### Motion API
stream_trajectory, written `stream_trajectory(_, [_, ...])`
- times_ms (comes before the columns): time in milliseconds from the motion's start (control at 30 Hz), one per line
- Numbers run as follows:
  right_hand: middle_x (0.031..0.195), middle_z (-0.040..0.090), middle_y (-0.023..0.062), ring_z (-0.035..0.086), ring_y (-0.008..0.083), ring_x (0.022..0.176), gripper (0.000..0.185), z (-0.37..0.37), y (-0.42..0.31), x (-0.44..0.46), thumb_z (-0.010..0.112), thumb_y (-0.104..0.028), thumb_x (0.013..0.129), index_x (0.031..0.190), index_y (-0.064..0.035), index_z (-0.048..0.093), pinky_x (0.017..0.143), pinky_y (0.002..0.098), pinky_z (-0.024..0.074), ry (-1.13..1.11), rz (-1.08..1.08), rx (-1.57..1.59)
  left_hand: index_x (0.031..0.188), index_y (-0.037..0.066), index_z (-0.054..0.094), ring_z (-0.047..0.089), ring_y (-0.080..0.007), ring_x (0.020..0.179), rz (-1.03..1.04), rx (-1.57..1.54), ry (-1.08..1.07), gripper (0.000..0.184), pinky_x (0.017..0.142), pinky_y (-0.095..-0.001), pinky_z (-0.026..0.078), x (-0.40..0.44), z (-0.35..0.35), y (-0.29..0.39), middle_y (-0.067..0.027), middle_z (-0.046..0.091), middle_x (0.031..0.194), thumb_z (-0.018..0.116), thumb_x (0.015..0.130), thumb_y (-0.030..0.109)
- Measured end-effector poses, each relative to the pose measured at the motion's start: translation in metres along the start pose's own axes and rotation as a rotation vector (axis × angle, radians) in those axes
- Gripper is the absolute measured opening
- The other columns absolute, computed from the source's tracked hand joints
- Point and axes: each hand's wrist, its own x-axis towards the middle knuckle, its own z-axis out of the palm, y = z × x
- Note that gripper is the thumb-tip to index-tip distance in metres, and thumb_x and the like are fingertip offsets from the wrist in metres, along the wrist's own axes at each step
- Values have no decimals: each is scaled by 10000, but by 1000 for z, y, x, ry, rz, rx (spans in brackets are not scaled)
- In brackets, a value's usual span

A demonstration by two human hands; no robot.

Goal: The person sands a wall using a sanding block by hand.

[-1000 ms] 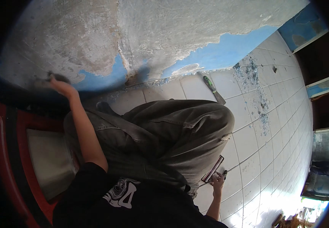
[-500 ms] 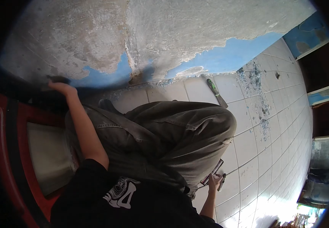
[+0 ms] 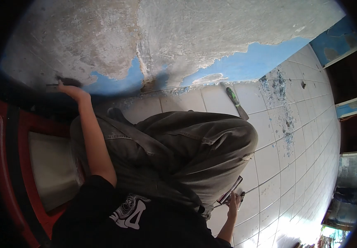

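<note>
My left hand [image 3: 74, 91] is up against the lower wall [image 3: 116, 84], where bare grey plaster meets peeling blue paint. Its fingers are closed around a flat, pale-edged piece [image 3: 51, 87], whose kind is hard to make out in the shadow. Low on the right side, beside my knee, my right hand [image 3: 233, 203] grips a plastering trowel [image 3: 230, 191] by its handle, above the floor tiles. A scraper [image 3: 237, 102] with a green and black handle lies on the tiles near the foot of the wall, apart from both hands.
Paint flakes [image 3: 283, 95] are scattered over the white tiled floor [image 3: 306, 136] on the right. A red-framed piece [image 3: 25, 165] with a pale panel stands close on my left. My bent legs [image 3: 178, 153] fill the middle. Bright light falls on the floor at lower right.
My left hand has shifted slightly right along the wall, and the pale edge of its piece now shows. My right hand has turned a little, with the trowel still in it.
</note>
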Motion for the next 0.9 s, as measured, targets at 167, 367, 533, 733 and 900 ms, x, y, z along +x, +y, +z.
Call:
stream_trajectory(167, [656, 466, -26, 398, 49, 513, 314, -1, -2, -7, 611, -307, 804, 943, -61, 474, 452, 199, 318, -59, -83, -3, 1372, -2, 113, 137, -281, 1324, 455, 542, -138, 730, 1061, -400, 122, -29, 26, -3, -199, 93, 1432, 471, 832, 334])
stream_trajectory(367, [706, 491, -20, 423, 51, 566, 330, -6, 3, -7, 660, -224, 766, 967, -48, 466, 463, 206, 341, -116, -120, 30, 1367, -7, 134, 137, -281, 1324, 457, 602, -140, 683, 1059, -380, 133, -31, 29, -3, -195, 107, 1429, 437, 856, 328])
stream_trajectory(533, [713, 488, -16, 440, 56, 595, 355, -6, -5, -12, 681, -182, 744, 981, -35, 462, 477, 203, 360, -117, -146, -6, 1342, -12, 230, 267, -276, 1253, -45, -4, 19, 626, 1034, -363, 179, 1, 1, 4, -187, 256, 1369, 398, 873, 367])
stream_trajectory(733, [704, 489, -14, 443, 59, 584, 389, -6, 3, -8, 696, -158, 727, 999, -16, 458, 474, 200, 357, -110, -169, -15, 1358, -18, 160, 148, -319, 1313, 522, 578, -239, 706, 1058, -408, 115, -49, 39, 0, -212, 167, 1406, 457, 839, 359])
stream_trajectory(900, [693, 486, -12, 438, 59, 567, 386, -7, 11, -2, 697, -151, 728, 996, -12, 458, 469, 199, 353, -101, -171, -12, 1368, -25, 79, 23, -342, 1331, 699, 799, -350, 764, 1070, -427, 45, -44, 32, 7, -234, 54, 1424, 496, 832, 325])
